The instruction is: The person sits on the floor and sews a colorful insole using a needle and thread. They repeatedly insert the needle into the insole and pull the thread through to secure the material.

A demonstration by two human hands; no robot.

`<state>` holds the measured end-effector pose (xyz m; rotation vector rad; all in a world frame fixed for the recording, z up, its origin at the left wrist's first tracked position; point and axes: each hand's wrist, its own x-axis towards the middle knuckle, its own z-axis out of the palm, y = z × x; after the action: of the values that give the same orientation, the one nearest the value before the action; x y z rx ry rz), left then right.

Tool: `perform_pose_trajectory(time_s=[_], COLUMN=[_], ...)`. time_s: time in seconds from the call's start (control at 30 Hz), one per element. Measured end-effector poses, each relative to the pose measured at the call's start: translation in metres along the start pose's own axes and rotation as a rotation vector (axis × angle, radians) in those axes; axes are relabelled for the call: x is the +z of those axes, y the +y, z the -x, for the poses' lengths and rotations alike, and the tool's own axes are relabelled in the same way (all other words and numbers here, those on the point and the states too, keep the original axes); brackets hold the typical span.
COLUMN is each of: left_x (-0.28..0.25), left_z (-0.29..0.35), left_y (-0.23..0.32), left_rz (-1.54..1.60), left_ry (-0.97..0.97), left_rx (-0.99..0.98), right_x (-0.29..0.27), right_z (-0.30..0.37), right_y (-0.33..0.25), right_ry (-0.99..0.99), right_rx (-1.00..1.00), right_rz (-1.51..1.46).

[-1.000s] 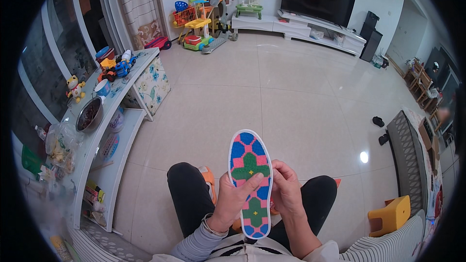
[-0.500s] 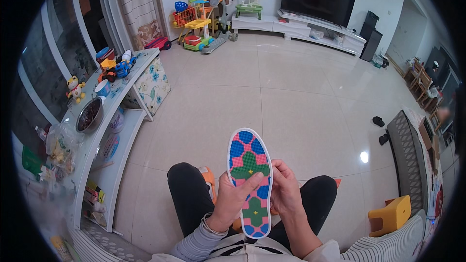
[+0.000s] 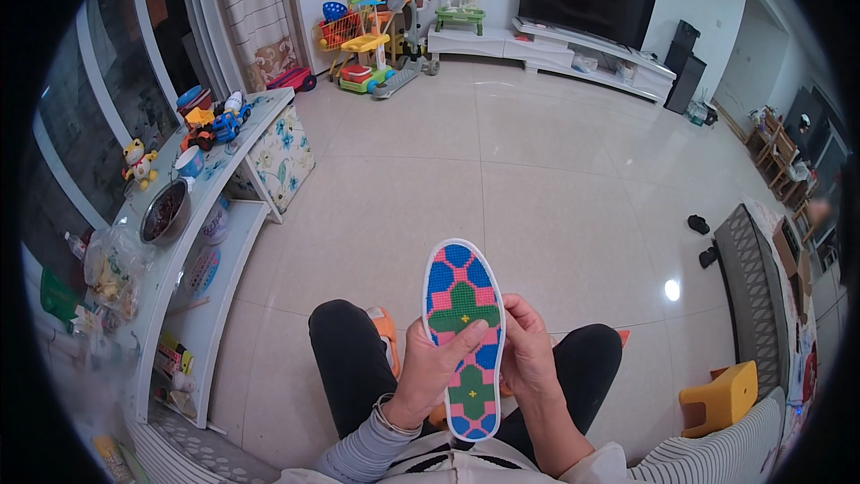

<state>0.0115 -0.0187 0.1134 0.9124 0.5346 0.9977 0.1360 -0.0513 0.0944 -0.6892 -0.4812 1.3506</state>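
Stitched insole (image 3: 475, 371): between the knees (image 3: 335, 330), patterned face showing | Left hand (image 3: 426, 367): clamped over its left edge, thumb on face | Right hand (image 3: 531, 357): fingers curled at right edge; cannot tell whether gripping it

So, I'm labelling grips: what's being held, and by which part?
A cross-stitched insole: the left hand grips its left edge near the middle, thumb across the patterned face. The right hand is at its right edge, its grip unclear.
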Motion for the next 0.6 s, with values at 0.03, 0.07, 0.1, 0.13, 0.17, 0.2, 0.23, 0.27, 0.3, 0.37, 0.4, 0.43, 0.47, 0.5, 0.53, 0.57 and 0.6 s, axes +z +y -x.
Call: perform_pose_trajectory(time_s=[0.03, 0.07, 0.1, 0.13, 0.17, 0.2, 0.23, 0.27, 0.3, 0.37, 0.4, 0.43, 0.47, 0.5, 0.53, 0.57, 0.6], left_x=[0.000, 0.000, 0.000, 0.000, 0.000, 0.000, 0.000, 0.000, -0.001, -0.002, -0.001, -0.001, -0.001, 0.000, 0.001, 0.000, -0.001], left_z=[0.000, 0.000, 0.000, 0.000, 0.000, 0.000, 0.000, 0.001, 0.001, 0.000, 0.000, 0.000, 0.000, 0.000, 0.000, 0.000, 0.000], left_y=[-0.001, -0.001, -0.002, -0.002, -0.002, -0.002, -0.002, -0.003, -0.004, -0.005, -0.005, -0.005, -0.006, -0.006, -0.007, -0.006, -0.005], left_rz=[0.001, 0.014, 0.027, 0.040, 0.039, 0.038, 0.038, 0.041, 0.045, 0.047, 0.045, 0.044, 0.040, 0.036, 0.033, 0.000, -0.033], left_ry=[-0.003, 0.001, 0.005, 0.009, 0.010, 0.010, 0.009, 0.010, 0.010, 0.020, 0.027, 0.035, 0.047, 0.059, 0.070, 0.068, 0.065], left_rx=[0.005, 0.001, -0.004, -0.009, -0.011, -0.012, -0.013, -0.016, -0.018, -0.016, -0.011, -0.005, 0.000, 0.005, 0.010, 0.028, 0.046], right_x=[0.000, 0.000, 0.001, 0.003, 0.003, 0.002, 0.000, -0.002, 0.000, 0.005, 0.006, 0.006, 0.008, 0.010, 0.013, 0.015, 0.016], right_z=[0.000, 0.000, 0.000, 0.001, 0.001, 0.001, 0.001, 0.001, 0.001, 0.002, 0.003, 0.005, 0.007, 0.009, 0.011, 0.013, 0.013], right_y=[0.000, 0.000, 0.000, -0.001, -0.001, 0.000, 0.001, 0.001, 0.001, -0.001, -0.002, -0.003, -0.004, -0.005, -0.006, -0.007, -0.006], right_ry=[0.000, 0.001, 0.001, 0.002, 0.002, -0.005, -0.012, -0.020, -0.016, -0.009, 0.007, 0.024, 0.040, 0.053, 0.067, 0.081, 0.115], right_rx=[0.006, 0.013, 0.011, 0.009, 0.007, 0.008, 0.009, 0.010, -0.005, -0.033, -0.058, -0.084, -0.109, -0.142, -0.176, -0.210, -0.382], right_rz=[-0.004, -0.007, -0.007, -0.007, -0.007, -0.005, -0.003, -0.001, 0.012, 0.035, 0.107, 0.180, 0.252, 0.252, 0.253, 0.253, 0.465])
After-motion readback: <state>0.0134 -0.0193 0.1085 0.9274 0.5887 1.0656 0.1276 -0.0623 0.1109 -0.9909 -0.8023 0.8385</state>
